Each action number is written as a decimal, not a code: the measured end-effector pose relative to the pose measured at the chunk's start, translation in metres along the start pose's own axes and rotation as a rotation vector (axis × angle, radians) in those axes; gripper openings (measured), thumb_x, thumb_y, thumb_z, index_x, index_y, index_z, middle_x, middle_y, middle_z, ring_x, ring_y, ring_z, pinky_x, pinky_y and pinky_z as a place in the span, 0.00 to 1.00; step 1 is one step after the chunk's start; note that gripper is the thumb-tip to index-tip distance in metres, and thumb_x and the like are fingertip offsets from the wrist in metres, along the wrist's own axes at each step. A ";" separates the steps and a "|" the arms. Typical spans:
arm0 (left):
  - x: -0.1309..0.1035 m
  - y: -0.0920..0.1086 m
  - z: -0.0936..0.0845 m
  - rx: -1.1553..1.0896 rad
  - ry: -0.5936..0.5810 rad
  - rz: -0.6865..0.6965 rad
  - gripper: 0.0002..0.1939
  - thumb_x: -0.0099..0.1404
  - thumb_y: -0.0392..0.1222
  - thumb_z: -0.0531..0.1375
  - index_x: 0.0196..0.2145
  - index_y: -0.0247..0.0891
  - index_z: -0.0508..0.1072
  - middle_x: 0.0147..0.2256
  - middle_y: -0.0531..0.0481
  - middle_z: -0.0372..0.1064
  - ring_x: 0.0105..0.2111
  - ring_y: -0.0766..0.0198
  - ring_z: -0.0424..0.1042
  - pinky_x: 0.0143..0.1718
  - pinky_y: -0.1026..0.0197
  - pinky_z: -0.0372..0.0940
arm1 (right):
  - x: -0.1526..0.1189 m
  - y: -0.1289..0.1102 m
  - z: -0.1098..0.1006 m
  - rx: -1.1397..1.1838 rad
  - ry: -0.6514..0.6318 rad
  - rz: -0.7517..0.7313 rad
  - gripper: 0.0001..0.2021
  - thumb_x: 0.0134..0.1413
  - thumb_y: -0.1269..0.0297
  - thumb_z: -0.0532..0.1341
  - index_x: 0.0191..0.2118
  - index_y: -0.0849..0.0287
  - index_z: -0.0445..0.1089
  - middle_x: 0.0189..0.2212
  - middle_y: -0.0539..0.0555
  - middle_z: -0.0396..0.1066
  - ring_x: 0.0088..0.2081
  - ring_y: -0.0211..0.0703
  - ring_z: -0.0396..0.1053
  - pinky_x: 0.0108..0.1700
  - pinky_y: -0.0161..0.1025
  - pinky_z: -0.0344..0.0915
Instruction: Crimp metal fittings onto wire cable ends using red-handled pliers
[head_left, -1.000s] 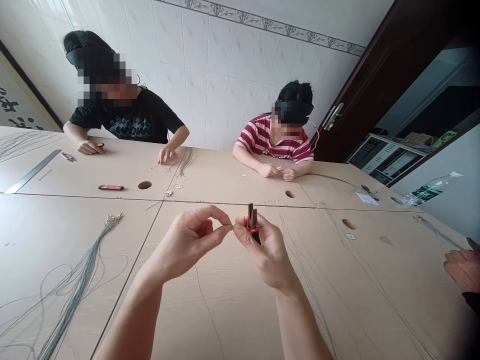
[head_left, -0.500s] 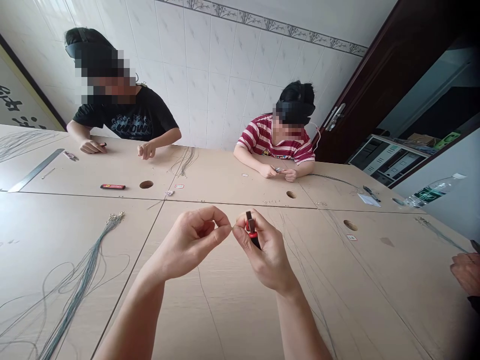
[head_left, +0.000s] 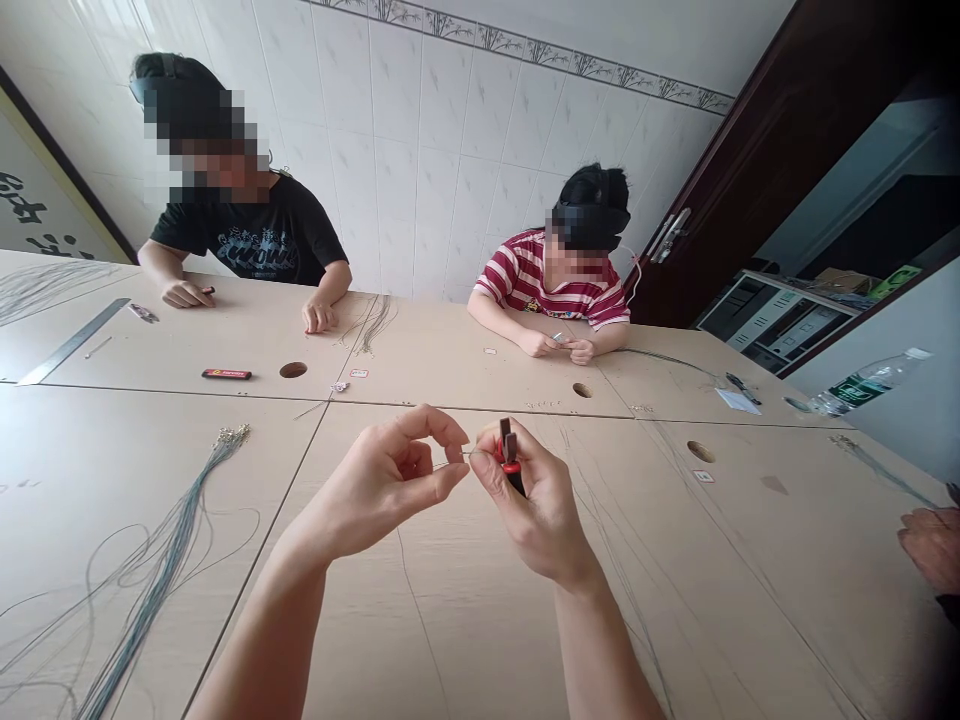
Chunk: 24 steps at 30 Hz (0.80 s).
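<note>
My right hand is wrapped round small pliers with red and black handles, their dark jaws pointing up and slightly apart. Its thumb and forefinger also pinch a thin cord whose end is too fine to make out. Facing it, my left hand has its thumb and forefinger spread around the cord, with a gap between the tips, while its other fingers curl inward. A grey strand trails from beneath the left hand down the table.
A bundle of grey cords with metal ends lies on the left. Loose cords stretch along the right. Across the table sit two co-workers, with a red-and-black marker-like stick, a steel ruler and round holes nearby. A bottle stands far right.
My left thumb and forefinger have parted from their pinch, exposing the cord between my hands. The pliers' jaws show wider apart. The co-worker at left has lowered one hand to the table.
</note>
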<state>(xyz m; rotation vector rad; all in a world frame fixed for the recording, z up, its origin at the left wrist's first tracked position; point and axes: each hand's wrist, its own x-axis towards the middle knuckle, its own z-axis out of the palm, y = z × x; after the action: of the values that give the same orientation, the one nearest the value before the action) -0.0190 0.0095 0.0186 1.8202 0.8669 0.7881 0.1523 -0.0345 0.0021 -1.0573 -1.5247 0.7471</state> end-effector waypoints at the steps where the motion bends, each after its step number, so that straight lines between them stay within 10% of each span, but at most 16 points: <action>1: 0.000 0.000 0.000 0.009 0.005 0.003 0.06 0.65 0.44 0.59 0.36 0.39 0.69 0.18 0.60 0.51 0.19 0.71 0.48 0.18 0.67 0.47 | 0.000 0.000 0.000 -0.005 0.000 0.002 0.10 0.64 0.61 0.56 0.31 0.56 0.61 0.28 0.48 0.60 0.29 0.36 0.58 0.33 0.36 0.58; 24: 0.000 0.004 0.001 0.032 0.036 -0.017 0.08 0.66 0.42 0.56 0.31 0.37 0.69 0.21 0.57 0.59 0.19 0.72 0.55 0.18 0.69 0.53 | 0.000 0.000 -0.001 -0.042 -0.028 0.000 0.09 0.63 0.63 0.56 0.31 0.56 0.60 0.30 0.48 0.60 0.30 0.35 0.58 0.32 0.35 0.56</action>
<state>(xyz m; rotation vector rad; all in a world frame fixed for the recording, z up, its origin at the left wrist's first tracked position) -0.0172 0.0082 0.0221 1.8288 0.9221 0.8028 0.1529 -0.0341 0.0021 -1.0818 -1.5699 0.7352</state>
